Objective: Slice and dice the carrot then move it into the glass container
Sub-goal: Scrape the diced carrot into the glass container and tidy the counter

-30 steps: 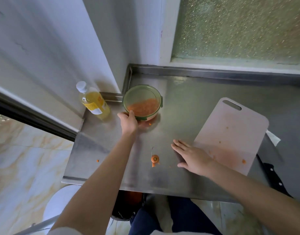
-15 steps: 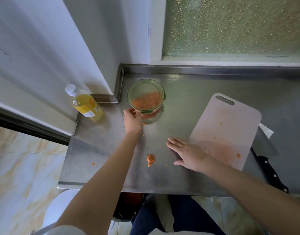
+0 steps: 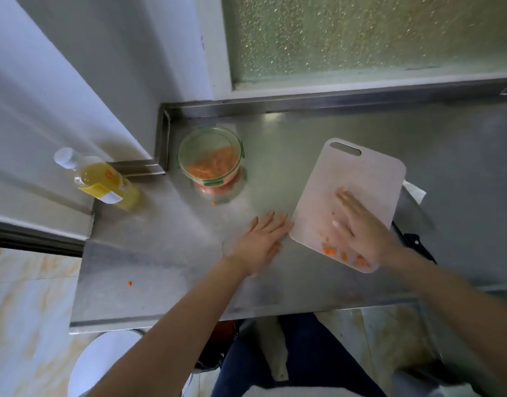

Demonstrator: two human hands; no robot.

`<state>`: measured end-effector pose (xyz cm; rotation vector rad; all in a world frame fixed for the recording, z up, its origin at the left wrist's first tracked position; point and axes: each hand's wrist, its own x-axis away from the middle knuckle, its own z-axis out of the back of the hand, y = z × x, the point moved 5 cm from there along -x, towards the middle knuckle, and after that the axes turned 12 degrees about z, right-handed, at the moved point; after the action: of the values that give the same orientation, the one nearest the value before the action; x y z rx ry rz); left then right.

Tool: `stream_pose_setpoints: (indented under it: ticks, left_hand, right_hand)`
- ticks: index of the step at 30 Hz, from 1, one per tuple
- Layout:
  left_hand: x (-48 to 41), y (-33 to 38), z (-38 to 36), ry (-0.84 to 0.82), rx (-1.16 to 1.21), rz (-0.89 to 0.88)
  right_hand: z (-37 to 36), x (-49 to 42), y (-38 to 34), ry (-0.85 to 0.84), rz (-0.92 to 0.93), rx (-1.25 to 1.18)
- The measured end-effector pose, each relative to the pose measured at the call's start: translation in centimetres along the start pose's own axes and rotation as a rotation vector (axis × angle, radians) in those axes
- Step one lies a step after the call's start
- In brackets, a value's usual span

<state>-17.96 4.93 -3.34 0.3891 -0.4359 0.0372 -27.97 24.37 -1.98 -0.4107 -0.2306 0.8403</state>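
Resting flat, fingers spread: right hand (image 3: 361,227) on cutting board (image 3: 361,179) near carrot bits (image 3: 329,250); left hand (image 3: 260,239) on worktop (image 3: 166,253); glass container (image 3: 210,156) apart.

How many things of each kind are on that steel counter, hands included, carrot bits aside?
Glass container: 1
Bottle: 1
Cutting board: 1
Knife: 1
White paper scrap: 1
Hands: 2, left hand and right hand
Total: 7

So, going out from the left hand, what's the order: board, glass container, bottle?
1. Board, right beside the left hand, on its right.
2. Glass container, ahead of it, slightly left.
3. Bottle, far off to the left.
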Motion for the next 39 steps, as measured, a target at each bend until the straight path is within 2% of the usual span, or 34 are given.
stream_pose_setpoints:
  ticks: [4, 8, 10, 12, 15, 18, 20, 23, 27, 29, 33, 37, 39]
  left_hand:
    - [-1.1, 0.8, -0.9, -0.056, -0.226, 0.011]
    - [-1.3, 0.6, -1.1, -0.093, -0.277, 0.044]
    - [-1.3, 0.6, -1.1, -0.103, -0.295, 0.046]
    - [-1.3, 0.5, -1.1, -0.092, -0.282, 0.050]
    - [-1.3, 0.5, -1.2, -0.083, -0.260, 0.049]
    - [-1.3, 0.4, -1.3, -0.085, -0.257, 0.047]
    - [-1.3, 0.5, -1.2, -0.078, -0.258, 0.044]
    - [-1.4, 0.5, -1.3, -0.082, -0.245, 0.050]
    - [-1.3, 0.6, -1.4, -0.087, -0.262, 0.053]
    - [-1.3, 0.7, -1.3, -0.083, -0.270, 0.051]
    - [-1.1, 0.8, -1.1, -0.090, -0.256, 0.052]
    - [-1.1, 0.9, -0.9, -0.097, -0.281, 0.050]
    - [-1.1, 1.0, -0.9, -0.102, -0.289, 0.053]
  right_hand:
    - [0.5, -1.2, 5.8, -0.042, -0.168, 0.038]
    - [-1.2, -3.2, 6.9, -0.111, -0.167, 0.043]
    - [-2.0, -3.3, 5.8, -0.094, -0.108, 0.040]
    - [-3.3, -2.2, 3.3, -0.069, 0.028, 0.067]
    - [-5.7, 0.8, -0.8, -0.115, 0.212, 0.070]
    - [-6.8, 3.5, -3.6, -0.179, 0.314, -0.003]
    - [-5.2, 4.0, -3.3, -0.164, 0.276, -0.042]
    - [-1.9, 4.6, 0.3, -0.011, 0.037, -0.014]
    - [-2.5, 6.6, 2.4, -0.033, -0.201, 0.115]
    - [-5.1, 6.1, 0.0, -0.040, -0.209, 0.093]
    - [-8.3, 4.5, -6.0, -0.010, -0.032, -0.072]
    - [-5.1, 2.8, -3.2, 0.133, -0.079, -0.104]
    - [-4.5, 2.0, -1.3, 0.110, -0.136, -0.032]
